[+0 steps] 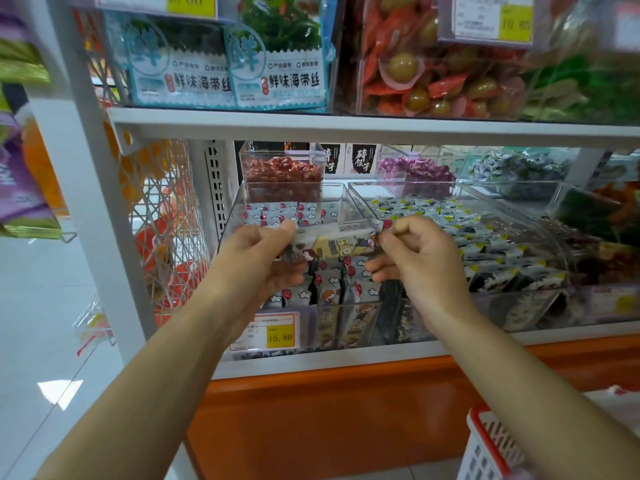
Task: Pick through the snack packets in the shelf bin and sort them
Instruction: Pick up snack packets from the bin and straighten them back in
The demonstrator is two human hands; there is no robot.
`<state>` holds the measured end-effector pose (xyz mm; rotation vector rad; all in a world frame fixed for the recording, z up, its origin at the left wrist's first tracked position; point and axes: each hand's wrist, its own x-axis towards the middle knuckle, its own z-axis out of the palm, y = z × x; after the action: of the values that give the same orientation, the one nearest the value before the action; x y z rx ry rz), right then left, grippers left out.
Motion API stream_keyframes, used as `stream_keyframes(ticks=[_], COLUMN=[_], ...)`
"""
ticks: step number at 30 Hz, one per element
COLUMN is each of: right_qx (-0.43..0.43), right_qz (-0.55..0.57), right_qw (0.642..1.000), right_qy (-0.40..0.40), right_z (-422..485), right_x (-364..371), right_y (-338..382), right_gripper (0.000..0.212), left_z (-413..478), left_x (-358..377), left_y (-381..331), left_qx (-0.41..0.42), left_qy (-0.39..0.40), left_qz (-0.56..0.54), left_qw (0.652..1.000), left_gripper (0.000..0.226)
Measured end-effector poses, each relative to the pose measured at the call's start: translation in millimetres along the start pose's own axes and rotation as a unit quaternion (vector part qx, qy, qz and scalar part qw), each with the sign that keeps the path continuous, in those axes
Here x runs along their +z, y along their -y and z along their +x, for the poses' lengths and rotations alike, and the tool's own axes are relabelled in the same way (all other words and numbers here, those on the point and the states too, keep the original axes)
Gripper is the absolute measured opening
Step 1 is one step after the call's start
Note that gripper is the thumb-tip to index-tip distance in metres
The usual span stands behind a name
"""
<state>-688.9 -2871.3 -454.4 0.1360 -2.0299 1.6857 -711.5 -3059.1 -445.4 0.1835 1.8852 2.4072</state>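
A clear plastic shelf bin [231, 216] holds several small snack packets [358, 289] printed with clouds and red dots. Above the bin, both hands hold one yellow-and-white snack packet [337, 245] stretched between them. My left hand [263, 261] pinches its left end between thumb and fingers. My right hand [412, 254] pinches its right end with curled fingers. More packets of the same print lie at the back of the bin [277, 213].
A neighbouring clear bin [363, 199] to the right holds black-and-white packets [491, 251]. A yellow price tag [280, 337] hangs on the bin front. The upper shelf [346, 124] overhangs the bins. A red-rimmed basket [491, 445] stands at the lower right.
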Motion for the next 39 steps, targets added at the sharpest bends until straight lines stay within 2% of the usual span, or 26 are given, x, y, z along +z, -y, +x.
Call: stream_keyframes(ticks=[2,5,7,10,15,19,22,27,31,34,35,37,39], right_qx=[0.028,0.079,0.061,0.029,0.053,0.005,-0.027,-0.028,-0.035,0.026,0.046,0.049,0.044], right_qz=[0.039,0.117,0.066,-0.006,0.011,-0.042,-0.075,-0.075,-0.078,0.045,0.072,0.046,0.024], right_qw=[0.999,0.989,0.994,0.996,0.998,0.999,0.996,0.996,0.995,0.993,0.988,0.982,0.981], right_qy=[0.016,0.038,0.064,0.086,0.045,0.018,0.026,0.041,0.05,0.103,0.131,0.176,0.186], right_z=[0.0,1.4,1.2,-0.7,0.7,0.8,-1.4,-4.4,-4.5,-1.9,-0.3,2.2,3.0], right_x=[0.4,-0.8,-1.4,0.4,0.9,3.7,4.6,5.7,6.2,4.2,2.3,-1.4,-3.2], right_y=[1.5,4.2,1.9,-1.7,-0.6,-1.4,0.7,1.9,1.7,1.4,0.3,-2.4,-3.2], right_gripper=[0.019,0.014,0.006,0.008,0.017,0.026,0.025,0.019,0.017,0.011,0.016,0.036,0.04], left_z=[0.2,0.2,-1.2,-3.7,-7.0,-9.4,-9.0,-5.5,-3.0,-1.0,-0.1,1.4,1.4], left_x=[0.3,0.4,2.1,5.2,6.9,13.1,15.8,14.5,13.9,11.6,10.3,7.7,7.1], left_y=[2.4,2.3,2.1,2.5,0.6,1.2,1.3,0.8,2.5,4.3,4.8,5.7,5.6], left_qx=[0.022,0.04,0.046,0.065,0.083,0.072,0.063,0.034,0.028,0.02,0.014,0.007,0.005], left_qy=[-0.025,-0.03,-0.017,0.004,0.039,0.046,0.017,-0.014,-0.021,-0.044,-0.053,-0.065,-0.061], left_qz=[0.063,0.057,0.054,0.08,0.153,0.199,0.201,0.125,0.107,0.09,0.08,0.074,0.074], left_qw=[0.997,0.997,0.997,0.995,0.984,0.976,0.977,0.992,0.994,0.995,0.995,0.995,0.995], left_gripper=[0.021,0.014,0.019,0.025,0.033,0.02,0.006,0.015,0.021,0.021,0.022,0.023,0.027])
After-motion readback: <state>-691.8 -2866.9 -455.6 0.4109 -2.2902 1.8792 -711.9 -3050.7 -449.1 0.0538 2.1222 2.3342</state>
